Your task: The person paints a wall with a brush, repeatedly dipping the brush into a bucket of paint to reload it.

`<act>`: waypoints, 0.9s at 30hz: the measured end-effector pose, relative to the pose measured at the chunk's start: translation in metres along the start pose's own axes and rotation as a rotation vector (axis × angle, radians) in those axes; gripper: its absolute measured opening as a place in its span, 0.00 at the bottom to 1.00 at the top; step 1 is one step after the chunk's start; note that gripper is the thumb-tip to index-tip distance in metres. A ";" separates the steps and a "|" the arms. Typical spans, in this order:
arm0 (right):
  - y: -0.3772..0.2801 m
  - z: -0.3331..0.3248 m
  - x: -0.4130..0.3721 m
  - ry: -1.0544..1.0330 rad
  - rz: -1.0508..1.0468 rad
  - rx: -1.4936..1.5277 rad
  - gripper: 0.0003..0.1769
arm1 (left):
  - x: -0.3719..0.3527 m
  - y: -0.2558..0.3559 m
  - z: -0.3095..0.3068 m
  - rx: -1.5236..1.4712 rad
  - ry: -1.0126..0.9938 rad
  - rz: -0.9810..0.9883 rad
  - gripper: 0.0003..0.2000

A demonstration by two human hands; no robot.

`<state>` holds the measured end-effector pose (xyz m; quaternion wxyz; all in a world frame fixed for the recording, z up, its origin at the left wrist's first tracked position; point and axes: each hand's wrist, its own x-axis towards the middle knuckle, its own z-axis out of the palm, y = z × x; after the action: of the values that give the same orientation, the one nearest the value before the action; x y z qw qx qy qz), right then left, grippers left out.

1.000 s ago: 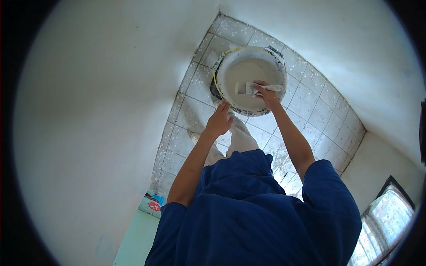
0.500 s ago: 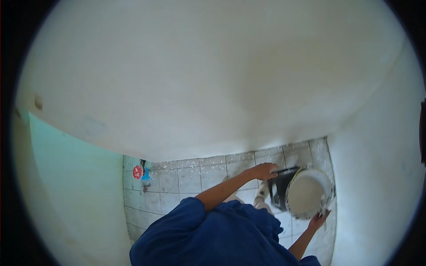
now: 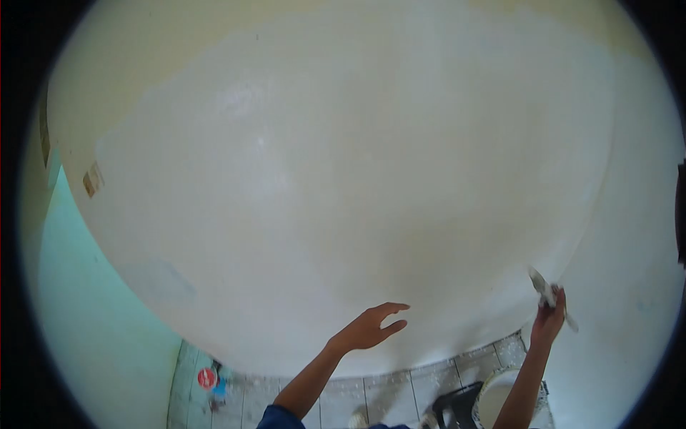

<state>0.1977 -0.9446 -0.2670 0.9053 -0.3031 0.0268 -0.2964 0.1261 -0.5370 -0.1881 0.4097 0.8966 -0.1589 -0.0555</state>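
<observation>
My right hand (image 3: 547, 322), raised at the lower right, is closed around a white-smeared hand tool (image 3: 539, 282). Its flat, tapering grey-white end points up and left, and a pale end sticks out below my fingers. My left hand (image 3: 368, 327) is open in front of the wall (image 3: 343, 186), thumb and fingers apart, holding nothing. Below my right forearm, partly hidden by it, a bucket (image 3: 493, 400) holds off-white material. A black stool-like object (image 3: 457, 404) is at the bucket's left side, cut off by the bottom edge.
A white coat covers most of the wall, with yellowish areas above. Another wall (image 3: 636, 286) meets it at the right. Grey floor tiles (image 3: 343, 400) are spattered white. A red-and-white round item (image 3: 207, 378) and a blue item (image 3: 220, 387) lie at the lower left.
My view has tilted up the wall. My left hand has let go of the black object and lifted. My right hand has risen from the bucket's side with the tool.
</observation>
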 end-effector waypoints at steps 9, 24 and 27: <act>-0.010 0.259 -0.004 -0.321 -0.274 0.009 0.14 | -0.033 0.067 -0.120 0.213 0.108 0.226 0.20; -0.084 0.486 0.036 -0.514 -1.206 -0.313 0.07 | 0.024 0.164 -0.156 0.343 0.377 0.410 0.16; -0.045 0.473 0.066 -0.579 -1.075 -0.370 0.06 | 0.043 0.156 -0.157 0.358 0.391 0.488 0.16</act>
<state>0.3371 -0.7578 0.1525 0.5333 -0.4935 -0.3239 -0.6059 0.1655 -0.5347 0.0338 0.2701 0.8834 -0.2943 0.2450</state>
